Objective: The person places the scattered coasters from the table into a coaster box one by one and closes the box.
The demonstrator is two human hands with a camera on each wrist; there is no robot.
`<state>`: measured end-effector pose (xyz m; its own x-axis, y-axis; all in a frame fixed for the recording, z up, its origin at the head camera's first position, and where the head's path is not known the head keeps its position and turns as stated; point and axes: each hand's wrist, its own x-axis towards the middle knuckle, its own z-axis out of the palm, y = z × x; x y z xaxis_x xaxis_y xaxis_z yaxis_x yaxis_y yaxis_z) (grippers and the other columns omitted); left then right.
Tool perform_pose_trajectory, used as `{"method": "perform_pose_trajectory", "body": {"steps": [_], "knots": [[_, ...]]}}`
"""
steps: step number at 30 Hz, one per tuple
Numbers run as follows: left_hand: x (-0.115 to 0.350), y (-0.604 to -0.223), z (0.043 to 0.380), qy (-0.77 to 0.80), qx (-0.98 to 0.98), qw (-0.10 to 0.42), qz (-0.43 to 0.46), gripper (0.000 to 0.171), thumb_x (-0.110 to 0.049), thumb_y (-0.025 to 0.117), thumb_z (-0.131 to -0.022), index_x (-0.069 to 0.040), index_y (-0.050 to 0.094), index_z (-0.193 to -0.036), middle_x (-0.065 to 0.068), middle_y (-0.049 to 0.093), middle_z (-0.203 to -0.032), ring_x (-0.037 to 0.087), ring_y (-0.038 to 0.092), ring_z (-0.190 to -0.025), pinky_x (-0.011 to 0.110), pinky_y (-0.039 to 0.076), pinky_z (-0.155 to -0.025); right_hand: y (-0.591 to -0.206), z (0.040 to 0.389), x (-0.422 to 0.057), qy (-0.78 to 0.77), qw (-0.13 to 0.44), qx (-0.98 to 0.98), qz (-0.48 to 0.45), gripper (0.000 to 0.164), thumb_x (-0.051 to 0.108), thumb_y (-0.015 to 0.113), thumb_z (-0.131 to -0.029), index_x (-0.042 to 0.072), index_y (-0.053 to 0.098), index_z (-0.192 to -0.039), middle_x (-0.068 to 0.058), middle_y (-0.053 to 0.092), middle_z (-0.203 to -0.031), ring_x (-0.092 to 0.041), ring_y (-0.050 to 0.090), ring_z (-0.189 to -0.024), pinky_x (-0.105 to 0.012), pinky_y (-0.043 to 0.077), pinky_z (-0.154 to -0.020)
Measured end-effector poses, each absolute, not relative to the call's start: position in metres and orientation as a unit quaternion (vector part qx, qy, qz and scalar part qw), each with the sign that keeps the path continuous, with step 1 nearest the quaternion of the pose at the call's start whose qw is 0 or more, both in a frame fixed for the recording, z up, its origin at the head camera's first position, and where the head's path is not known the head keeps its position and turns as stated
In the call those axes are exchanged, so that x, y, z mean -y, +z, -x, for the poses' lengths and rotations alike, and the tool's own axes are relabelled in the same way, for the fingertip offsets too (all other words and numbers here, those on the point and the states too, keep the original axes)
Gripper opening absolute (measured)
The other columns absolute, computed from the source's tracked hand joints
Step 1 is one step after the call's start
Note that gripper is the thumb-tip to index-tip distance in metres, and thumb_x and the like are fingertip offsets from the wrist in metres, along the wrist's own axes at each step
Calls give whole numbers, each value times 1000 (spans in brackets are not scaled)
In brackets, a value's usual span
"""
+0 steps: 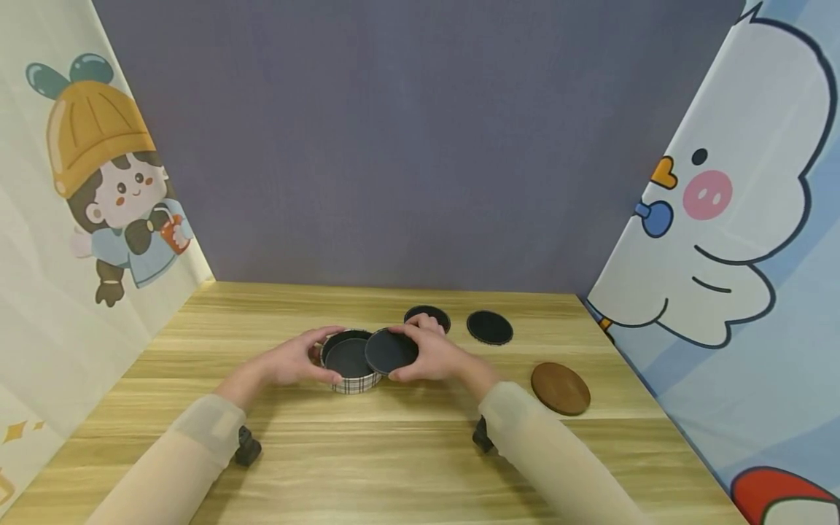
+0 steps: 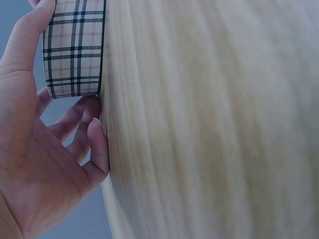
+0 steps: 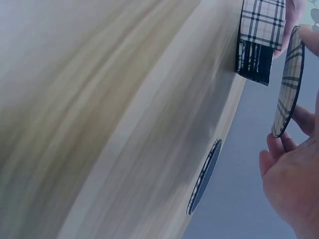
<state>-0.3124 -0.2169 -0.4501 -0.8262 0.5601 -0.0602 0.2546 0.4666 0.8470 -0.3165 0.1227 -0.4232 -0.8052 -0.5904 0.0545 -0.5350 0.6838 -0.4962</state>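
Note:
My left hand (image 1: 289, 361) grips a round plaid coaster holder (image 1: 354, 385), thumb on the near side and fingers round the far side. The holder stands on the table with its dark inside facing up. In the left wrist view its checked wall (image 2: 75, 50) shows between thumb and fingers. My right hand (image 1: 434, 355) pinches a round coaster (image 1: 387, 354) by its edges, dark face up, plaid underside (image 3: 290, 84) seen in the right wrist view. This coaster is tilted and overlaps the holder's right rim in the head view.
Behind my right hand lies a dark round coaster (image 1: 423, 312), partly hidden by the fingers. Another dark coaster (image 1: 489, 327) lies to its right. A brown round disc (image 1: 561, 389) rests farther right on the wooden table (image 1: 367, 467). Printed cloth walls border both sides.

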Motion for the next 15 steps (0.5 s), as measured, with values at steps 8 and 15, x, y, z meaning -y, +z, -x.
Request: {"method": "perform_pose_trajectory", "body": {"steps": [8,15], "knots": [[218,-451,313,458,-840,175,-234,106,-25,94,-91,-13,29,-174,28,51,-158,33,69,-126,35,55,-97,-425,321,-102,-241,45,-918,310,93,53,89,-83,26,53,-164,-13,45,-154,-30,38,-140,-50,32,-113],[219,-452,314,454,-841,175,-238,106,-27,93,-92,-13,27,-174,28,51,-158,33,69,-126,35,56,-97,-428,323,-85,-243,50,-919,307,92,57,89,-83,27,54,-163,-11,45,-156,-30,38,-140,-49,34,-114]]}}
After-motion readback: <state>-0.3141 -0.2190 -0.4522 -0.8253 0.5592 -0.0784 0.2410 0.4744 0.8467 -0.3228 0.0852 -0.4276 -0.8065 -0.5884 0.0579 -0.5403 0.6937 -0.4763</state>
